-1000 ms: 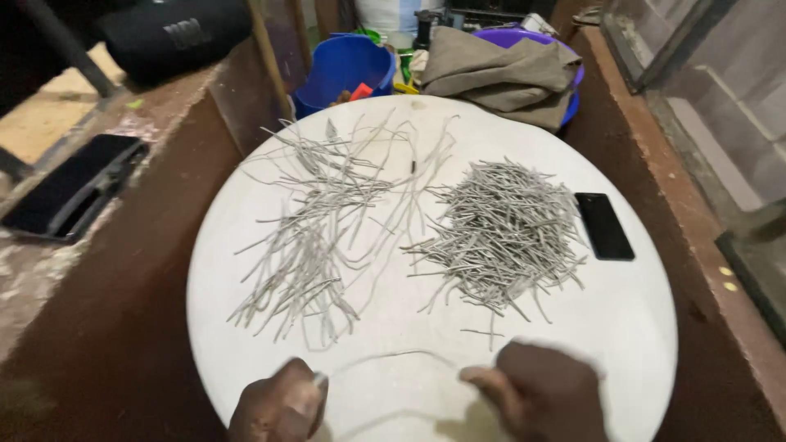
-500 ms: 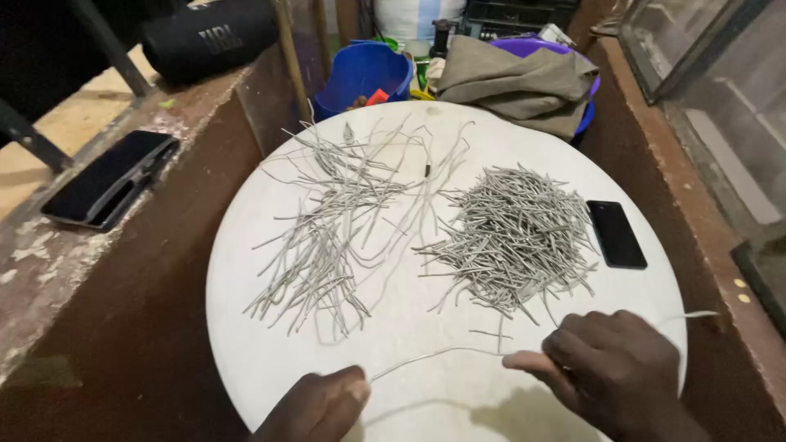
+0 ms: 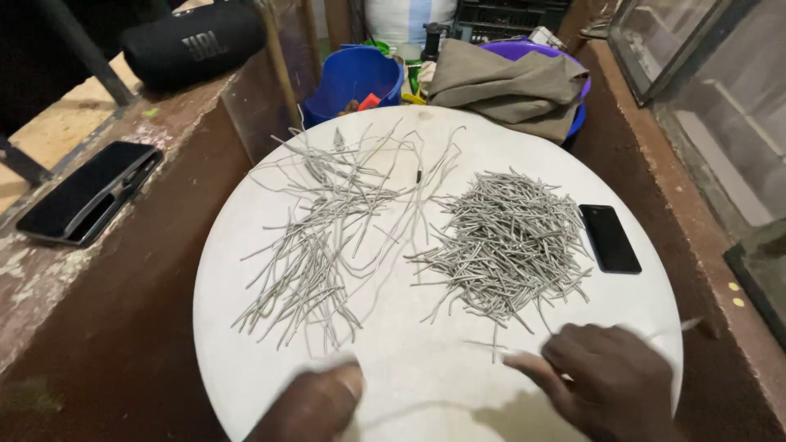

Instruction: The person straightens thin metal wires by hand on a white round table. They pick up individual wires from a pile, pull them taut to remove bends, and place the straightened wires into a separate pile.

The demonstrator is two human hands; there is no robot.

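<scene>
Fingers first: in the head view, the only one we have, our right hand (image 3: 610,385) pinches a thin grey strand (image 3: 686,325) whose tip sticks out past the knuckles toward the table's right edge. Our left hand (image 3: 315,405) is motion-blurred, so we cannot tell whether its fingers are shut on the same strand or just resting beside it; a faint line runs between the 2 hands near the front rim.

The strand lies low across the white round table (image 3: 246,327), in front of 2 lots of grey pieces: a loose spread of long strands (image 3: 319,237) on the left and a dense heap of short pieces (image 3: 508,245) on the right. A black phone (image 3: 610,238) lies just beside the heap.

To do this well, we judge, we keep the strand taut between both hands, grip close to the working point, and hold it clear of the heap so nothing tangles or drags pieces toward the rim.
</scene>
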